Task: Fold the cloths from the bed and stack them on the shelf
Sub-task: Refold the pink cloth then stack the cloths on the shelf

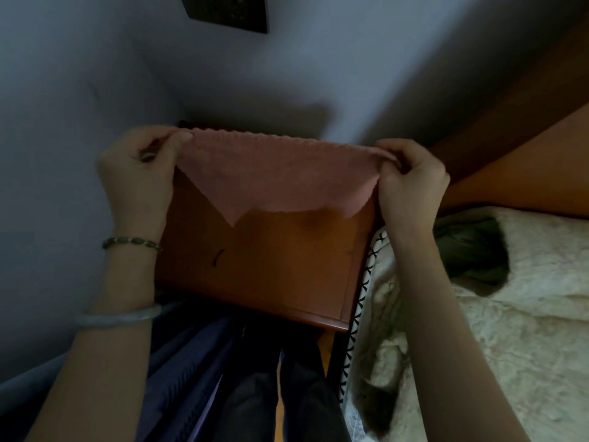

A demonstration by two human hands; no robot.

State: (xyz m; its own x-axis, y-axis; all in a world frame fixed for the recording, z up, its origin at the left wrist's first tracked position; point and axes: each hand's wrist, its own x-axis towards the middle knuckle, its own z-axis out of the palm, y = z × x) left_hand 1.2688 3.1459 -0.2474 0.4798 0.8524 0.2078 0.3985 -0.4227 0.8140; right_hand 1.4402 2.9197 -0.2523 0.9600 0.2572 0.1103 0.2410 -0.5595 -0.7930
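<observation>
A pink cloth with a scalloped edge hangs stretched in the air between my two hands. My left hand pinches its top left corner; my right hand pinches its top right corner. The cloth is doubled over, and two loose corners hang down unevenly. Directly below it is the orange-brown wooden top of the bedside shelf. On the bed to the right lies a dark green cloth, crumpled on the cream bedspread.
Grey walls close in on the left and behind the shelf, with a dark plate high on the wall. The wooden headboard runs along the right. Dark blue and black clothing hangs below the shelf's front edge.
</observation>
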